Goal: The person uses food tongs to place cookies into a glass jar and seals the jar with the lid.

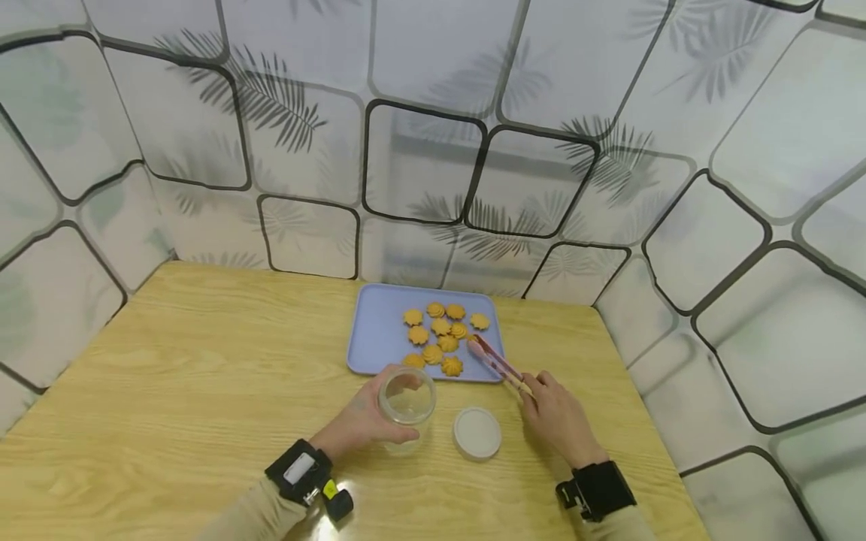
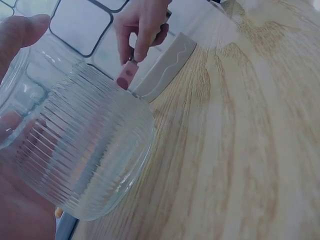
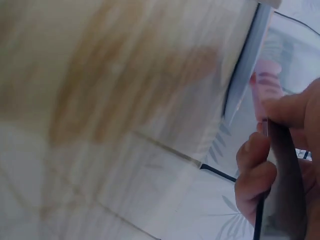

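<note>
My left hand (image 1: 365, 415) grips a clear glass jar (image 1: 408, 397) with its mouth uncovered, in front of the tray. Vertical ribs on the jar (image 2: 95, 135) show in the left wrist view, where it leans. My right hand (image 1: 560, 419) holds tongs (image 1: 499, 364) with pink tips, reaching over the right side of the blue tray (image 1: 375, 327). Those tips are at a cookie by the tray's right part; whether they pinch it is too small to tell. Several golden swirled cookies (image 1: 433, 354) lie on the tray. In the right wrist view the fingers (image 3: 257, 180) curl round the tongs' handle (image 3: 282, 187).
A round white lid (image 1: 477, 433) lies on the wooden table (image 1: 237, 361) between the jar and my right hand. Patterned sheeting (image 1: 307, 233) stands behind the table and on both sides, close behind the tray.
</note>
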Demonstrator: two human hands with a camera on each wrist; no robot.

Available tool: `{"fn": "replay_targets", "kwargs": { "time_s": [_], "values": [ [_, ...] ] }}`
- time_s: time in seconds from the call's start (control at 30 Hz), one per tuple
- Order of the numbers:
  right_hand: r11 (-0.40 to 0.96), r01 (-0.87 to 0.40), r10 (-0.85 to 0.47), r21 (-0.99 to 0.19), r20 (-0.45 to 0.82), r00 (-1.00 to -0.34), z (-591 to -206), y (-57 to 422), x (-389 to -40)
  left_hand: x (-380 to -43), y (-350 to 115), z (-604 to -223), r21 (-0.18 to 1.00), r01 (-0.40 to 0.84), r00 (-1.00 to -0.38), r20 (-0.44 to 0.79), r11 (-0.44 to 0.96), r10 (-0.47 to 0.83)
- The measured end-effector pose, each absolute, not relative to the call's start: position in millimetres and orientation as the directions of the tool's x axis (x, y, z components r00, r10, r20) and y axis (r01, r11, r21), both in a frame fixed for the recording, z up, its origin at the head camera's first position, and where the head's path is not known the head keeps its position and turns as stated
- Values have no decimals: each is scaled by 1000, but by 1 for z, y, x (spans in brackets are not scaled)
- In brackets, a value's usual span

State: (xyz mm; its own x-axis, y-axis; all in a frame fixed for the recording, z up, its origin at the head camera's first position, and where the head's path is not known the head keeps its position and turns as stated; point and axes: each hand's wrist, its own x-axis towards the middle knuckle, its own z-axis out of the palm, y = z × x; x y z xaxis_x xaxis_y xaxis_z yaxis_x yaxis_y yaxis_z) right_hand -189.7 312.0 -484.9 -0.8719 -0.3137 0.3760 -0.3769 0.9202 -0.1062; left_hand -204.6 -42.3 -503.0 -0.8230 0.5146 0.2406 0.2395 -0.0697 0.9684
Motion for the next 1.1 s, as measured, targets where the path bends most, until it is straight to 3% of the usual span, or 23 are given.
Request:
{"fn": "replay_targets", "kwargs": {
  "time_s": [0.17, 0.33, 0.43, 0.53, 0.63, 0.87, 1.0, 1.1],
  "values": [
    [871, -447, -328, -202, 437, -837, -479, 309, -189, -205, -43, -502, 968, 235, -819, 248, -92, 518],
    [725, -557, -365, -406, 459, -810, -459, 298, -172, -206, -44, -503, 966, 236, -815, 254, -102, 521],
    [632, -620, -390, -465, 501, -773, -446, 289, -159, -206, -45, -503, 965, 244, -814, 259, -99, 520],
    [535, -689, -428, -489, 546, -720, -437, 280, -145, -207, -45, -504, 963, 250, -810, 265, -101, 523],
    [469, -703, -461, -534, 531, -711, -433, 274, -132, -207, -44, -504, 964, 249, -808, 262, -97, 528],
    [489, -679, -509, -548, 453, -732, -433, 266, -120, -206, -45, -503, 975, 211, -828, 216, -68, 517],
    [459, -720, -530, -521, 490, -693, -434, 264, -121, -206, -45, -503, 973, 217, -822, 224, -77, 523],
    [467, -713, -481, -522, 527, -701, -435, 267, -127, -207, -45, -503, 965, 246, -808, 259, -96, 529]
  ]
}}
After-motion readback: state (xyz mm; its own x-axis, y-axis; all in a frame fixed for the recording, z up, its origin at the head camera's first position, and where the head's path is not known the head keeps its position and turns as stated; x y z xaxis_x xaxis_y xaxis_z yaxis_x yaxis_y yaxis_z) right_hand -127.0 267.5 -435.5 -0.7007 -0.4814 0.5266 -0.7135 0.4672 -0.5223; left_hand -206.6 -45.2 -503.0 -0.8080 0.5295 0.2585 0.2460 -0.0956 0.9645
